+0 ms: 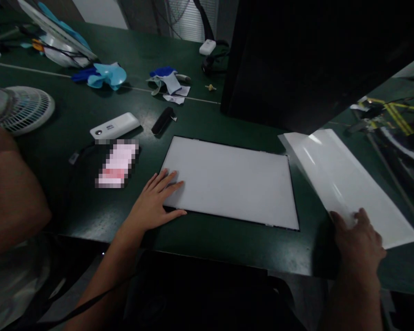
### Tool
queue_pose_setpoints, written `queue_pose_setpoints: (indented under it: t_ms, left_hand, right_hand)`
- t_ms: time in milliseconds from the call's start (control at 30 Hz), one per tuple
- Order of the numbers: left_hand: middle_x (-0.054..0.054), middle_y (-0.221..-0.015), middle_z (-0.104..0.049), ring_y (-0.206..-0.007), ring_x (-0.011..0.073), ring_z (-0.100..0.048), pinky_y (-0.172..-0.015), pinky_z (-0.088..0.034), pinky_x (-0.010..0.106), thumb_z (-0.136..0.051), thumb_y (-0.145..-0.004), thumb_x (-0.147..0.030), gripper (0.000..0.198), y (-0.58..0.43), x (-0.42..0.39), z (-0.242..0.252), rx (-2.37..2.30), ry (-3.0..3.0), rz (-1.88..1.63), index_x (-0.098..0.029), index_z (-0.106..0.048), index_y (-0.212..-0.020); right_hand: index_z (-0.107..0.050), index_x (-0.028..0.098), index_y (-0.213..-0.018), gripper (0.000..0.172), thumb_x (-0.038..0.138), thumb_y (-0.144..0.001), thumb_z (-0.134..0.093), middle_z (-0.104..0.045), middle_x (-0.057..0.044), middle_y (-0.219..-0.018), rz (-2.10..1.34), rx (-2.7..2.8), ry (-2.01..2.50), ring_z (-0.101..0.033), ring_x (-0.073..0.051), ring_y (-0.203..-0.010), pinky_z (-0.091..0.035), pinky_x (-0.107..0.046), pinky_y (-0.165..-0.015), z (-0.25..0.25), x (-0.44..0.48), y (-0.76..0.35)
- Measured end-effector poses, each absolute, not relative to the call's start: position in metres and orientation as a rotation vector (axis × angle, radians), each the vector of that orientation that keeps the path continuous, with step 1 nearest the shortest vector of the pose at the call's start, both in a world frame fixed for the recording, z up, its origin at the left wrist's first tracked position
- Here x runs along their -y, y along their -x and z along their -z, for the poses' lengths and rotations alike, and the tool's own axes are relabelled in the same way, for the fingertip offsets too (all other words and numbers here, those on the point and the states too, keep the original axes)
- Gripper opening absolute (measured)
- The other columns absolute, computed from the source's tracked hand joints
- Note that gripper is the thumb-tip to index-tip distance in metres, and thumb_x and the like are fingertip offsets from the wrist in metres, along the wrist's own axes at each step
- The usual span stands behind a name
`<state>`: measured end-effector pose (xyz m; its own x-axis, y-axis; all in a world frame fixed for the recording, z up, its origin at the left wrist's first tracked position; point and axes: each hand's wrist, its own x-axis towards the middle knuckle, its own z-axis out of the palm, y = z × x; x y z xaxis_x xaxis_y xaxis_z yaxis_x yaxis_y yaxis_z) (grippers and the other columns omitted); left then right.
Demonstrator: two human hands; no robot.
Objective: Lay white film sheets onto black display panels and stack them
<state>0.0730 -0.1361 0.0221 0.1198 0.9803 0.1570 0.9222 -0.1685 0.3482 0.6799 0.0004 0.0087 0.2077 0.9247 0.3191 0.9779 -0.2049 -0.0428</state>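
- Panel (pixel 227 181), white with black edge, lies on the table (pixel 221 239).
- My left hand (pixel 152 202) rests spread on its left end.
- My right hand (pixel 360 239) grips a white sheet (pixel 352 184) beside it.

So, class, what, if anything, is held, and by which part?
The right hand holds the glossy white sheet by its near left edge. The left hand holds nothing, resting on the black-edged white panel.

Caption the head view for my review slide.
Left hand flat on a black-edged white panel, right hand holding a glossy white sheet over a green table.
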Motion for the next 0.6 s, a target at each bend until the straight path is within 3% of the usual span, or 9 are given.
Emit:
queue_pose_setpoints:
  t_ms: [133, 233, 300, 400, 467, 600]
  left_hand:
    - [0.006, -0.174, -0.036, -0.162, 0.041, -0.027, -0.131, -0.024, 0.066, -0.072, -0.082, -0.08, 0.09, -0.073, 0.136, -0.023, -1.909, -2.219, -0.532, -0.035, -0.05, -0.157]
    - [0.004, -0.174, -0.036, -0.161, 0.0411, -0.028, -0.131, -0.024, 0.067, -0.072, -0.081, -0.081, 0.09, -0.072, 0.137, -0.022, -1.914, -2.199, -0.534, -0.037, -0.051, -0.157]
    - [0.002, -0.174, -0.037, -0.161, 0.0408, -0.028, -0.131, -0.023, 0.067, -0.072, -0.08, -0.081, 0.09, -0.073, 0.137, -0.021, -1.918, -2.177, -0.543, -0.039, -0.05, -0.156]
    - [0.001, -0.174, -0.037, -0.161, 0.0409, -0.028, -0.131, -0.022, 0.068, -0.074, -0.079, -0.08, 0.088, -0.074, 0.136, -0.021, -1.903, -2.157, -0.589, -0.041, -0.051, -0.155]
    - [0.001, -0.174, -0.037, -0.161, 0.0413, -0.029, -0.131, -0.022, 0.068, -0.076, -0.079, -0.079, 0.088, -0.075, 0.135, -0.022, -1.888, -2.154, -0.619, -0.041, -0.052, -0.155]
    - [0.0, -0.172, -0.04, -0.161, 0.0422, -0.028, -0.13, -0.022, 0.068, -0.071, -0.084, -0.076, 0.079, -0.072, 0.134, -0.021, -1.856, -2.137, -0.653, -0.041, -0.055, -0.153]
  right_hand:
    - [-0.071, 0.026, -0.143, 0.079, 0.077, -0.096, -0.035, -0.074, -0.03, -0.106, 0.217, 1.684, 2.491, -0.071, -0.049, -0.096, -0.046, -0.062, -0.073, -0.035, 0.018, -0.661]
    - [-0.074, 0.032, -0.138, 0.075, 0.079, -0.093, -0.037, -0.07, -0.024, -0.077, 0.25, 1.687, 2.52, -0.069, -0.049, -0.073, -0.044, -0.06, -0.061, -0.048, 0.041, -0.648]
    - [-0.074, 0.035, -0.137, 0.071, 0.078, -0.093, -0.039, -0.068, -0.022, -0.07, 0.236, 1.696, 2.502, -0.068, -0.049, -0.068, -0.044, -0.059, -0.058, -0.057, 0.057, -0.637]
    - [-0.075, 0.036, -0.135, 0.065, 0.075, -0.095, -0.041, -0.071, -0.021, -0.074, 0.239, 1.758, 2.447, -0.069, -0.047, -0.069, -0.048, -0.059, -0.059, -0.071, 0.078, -0.617]
    - [-0.073, 0.035, -0.136, 0.06, 0.071, -0.097, -0.046, -0.075, -0.019, -0.088, 0.235, 1.863, 2.328, -0.072, -0.045, -0.077, -0.053, -0.059, -0.065, -0.079, 0.084, -0.6]
    - [-0.07, 0.025, -0.137, 0.05, 0.057, -0.104, -0.052, -0.075, -0.015, -0.124, 0.05, 2.216, 1.764, -0.072, -0.035, -0.113, -0.056, -0.054, -0.098, -0.083, 0.076, -0.561]
